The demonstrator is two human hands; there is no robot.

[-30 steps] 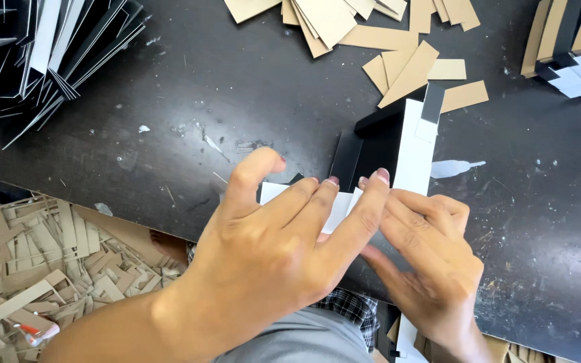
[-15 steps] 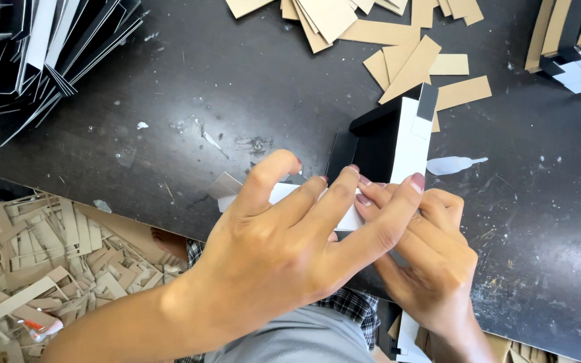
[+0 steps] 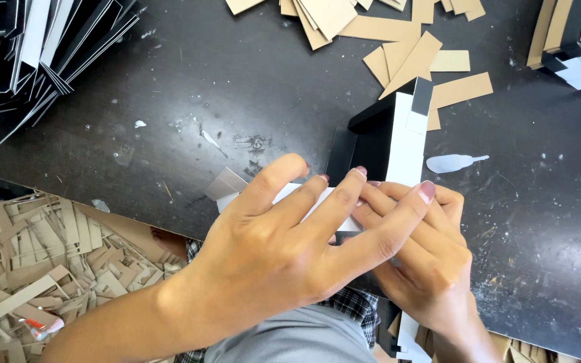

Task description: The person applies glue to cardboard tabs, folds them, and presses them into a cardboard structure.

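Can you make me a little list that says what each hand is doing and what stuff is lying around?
left hand: pressed flat over a white paper flap on the box
right hand: under the left, fingers on the same flap
box: black inside, white outside, open, on the table edge
table: dark, scuffed
brown card strips: scattered behind the box
black and white sheets: stacked far left
scrap pile: card offcuts below the table

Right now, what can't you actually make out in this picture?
- Head view: the near part of the black-and-white box is covered by the left hand and right hand.
- Black sheets, top left, cut off by the frame edge.
- Scrap bin: contents too jumbled to separate.
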